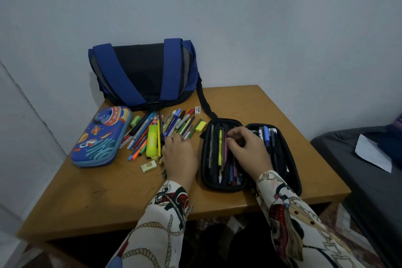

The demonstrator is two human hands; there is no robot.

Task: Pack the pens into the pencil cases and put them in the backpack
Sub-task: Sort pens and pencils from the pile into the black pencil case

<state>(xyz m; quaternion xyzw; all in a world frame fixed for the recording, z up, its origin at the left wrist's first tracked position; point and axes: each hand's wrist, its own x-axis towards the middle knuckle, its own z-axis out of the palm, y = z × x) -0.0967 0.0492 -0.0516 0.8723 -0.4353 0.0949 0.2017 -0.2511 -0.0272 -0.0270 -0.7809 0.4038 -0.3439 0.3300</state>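
A black pencil case (226, 154) is laid wide open on the right part of the wooden table (108, 191), both halves up, with pens and pencils already held under the bands inside. The right hand (248, 148) is placed over the middle of it, fingers curled down onto the pens in the left half; something thin and purple is pinched at the fingertips, though exactly which pen cannot be told. The left hand (179, 154) is set down on the near end of the loose pile of pens (165, 128), fingers bent over a few of them; whether any is actually gripped cannot be told.

The pile is spread in a fan at the middle of the table, between the two cases. A thick yellow highlighter (151, 142) is seen at its left side, a green sharpener (135, 121) further left, a yellow eraser (200, 126) on the right edge just beside the black case, a white eraser (197, 110) at the far side, and a small pale eraser (149, 166) lying near, just left of the left hand.

A blue space-print pencil case (101, 137) is lying zipped at the left. The blue and black backpack (143, 74) is propped at the far edge against the wall, its strap trailing down to the black case.
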